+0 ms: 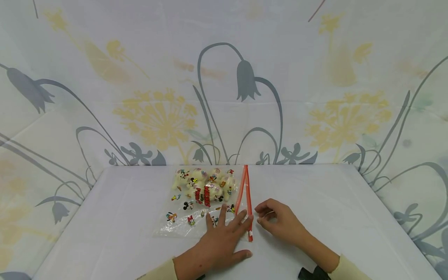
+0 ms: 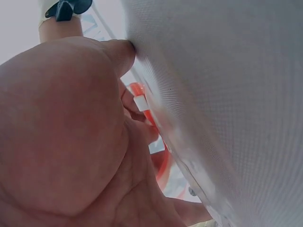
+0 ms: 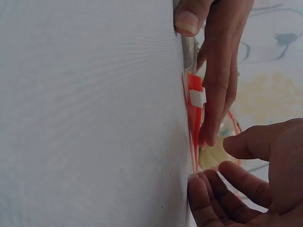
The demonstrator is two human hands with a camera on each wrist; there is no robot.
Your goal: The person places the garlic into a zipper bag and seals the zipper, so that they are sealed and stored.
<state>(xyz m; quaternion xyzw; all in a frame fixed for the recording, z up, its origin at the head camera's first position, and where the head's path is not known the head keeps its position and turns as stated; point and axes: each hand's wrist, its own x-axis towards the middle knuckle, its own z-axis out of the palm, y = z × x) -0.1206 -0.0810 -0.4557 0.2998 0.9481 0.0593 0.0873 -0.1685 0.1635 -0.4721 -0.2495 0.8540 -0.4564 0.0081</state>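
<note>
A clear plastic slider zip bag (image 1: 189, 229) printed with cartoon characters lies flat, with several pale yellow rounded pieces (image 1: 196, 175) inside its far part. Along its right side run two red zip strips (image 1: 248, 186), meeting at the far end and spreading apart toward me. A white slider (image 3: 197, 97) sits near the close end of the strip. My left hand (image 1: 224, 239) rests on the bag's near right corner, fingers spread, fingertips touching the red strip. Just right of the strip, my right hand (image 1: 280, 221) holds nothing, its fingers loosely bent near the table.
The bag lies on a white-covered table (image 1: 115, 210). Behind the table's far edge hangs a pale cloth backdrop (image 1: 224, 116) with grey and yellow flowers. A black strap (image 1: 315, 273) shows by the right wrist.
</note>
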